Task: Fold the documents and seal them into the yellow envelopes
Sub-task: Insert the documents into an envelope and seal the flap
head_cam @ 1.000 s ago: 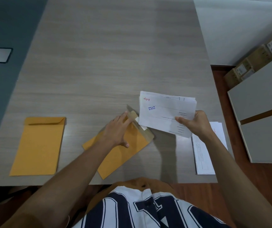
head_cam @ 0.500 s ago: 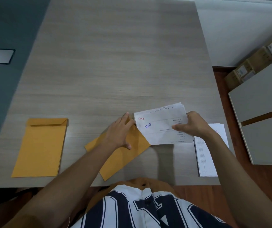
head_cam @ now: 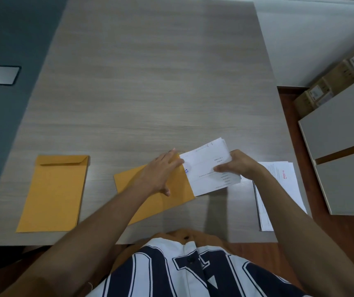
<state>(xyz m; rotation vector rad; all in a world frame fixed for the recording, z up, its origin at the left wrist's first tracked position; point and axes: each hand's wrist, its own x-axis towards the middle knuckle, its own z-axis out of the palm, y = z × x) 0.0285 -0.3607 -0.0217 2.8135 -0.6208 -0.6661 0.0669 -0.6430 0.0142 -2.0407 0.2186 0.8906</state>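
Envelope (head_cam: 182, 185) angled by table's (head_cam: 150, 82) front edge, far half bare, spare envelope (head_cam: 56, 194) near front-left corner, paper stack (head_cam: 279, 183) at right edge, folded documents (head_cam: 206, 168) tucked into mouth, left hand (head_cam: 161, 170) flat on envelope, right hand (head_cam: 238, 163) pinching documents

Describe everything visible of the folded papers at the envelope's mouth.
The folded papers are a white bundle of several sheets, with small black print and a blue mark partly hidden at the left edge. They lie tilted. The right hand pinches their right end; their left end sits inside the open end of the yellow envelope, which the left hand presses flat.
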